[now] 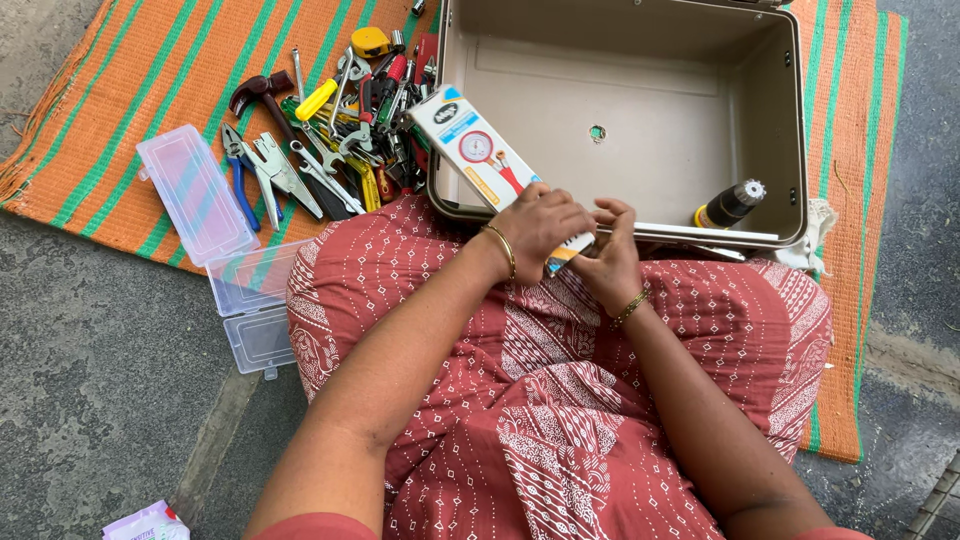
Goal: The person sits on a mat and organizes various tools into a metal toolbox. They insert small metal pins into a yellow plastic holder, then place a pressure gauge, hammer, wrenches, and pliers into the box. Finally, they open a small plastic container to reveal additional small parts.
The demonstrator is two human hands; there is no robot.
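cardboard: white carton (480, 150), long and flat, blue band at the far end, red dial-gauge picture mid-face, yellow strip along one edge. Near end rests over the lap, far end leans on the case rim.
left hand (540, 225): closed over the carton's near end, fingers wrapped on top, looks like it's steadying it.
right hand (612, 258): fingertips pinched at the same end, at the flap, as far as I can tell. Both hands have hold of the carton.
beige case (640, 95): lid open, mostly empty, sits just ahead of the knees within reach.
bottle (730, 204): dark, yellow label, lies in the case's near right corner.
tool pile (340, 130): pliers, spanners, screwdrivers heaped on the striped mat (130, 90), left of the case.
clear plastic boxes (225, 240): empty, by the left knee.
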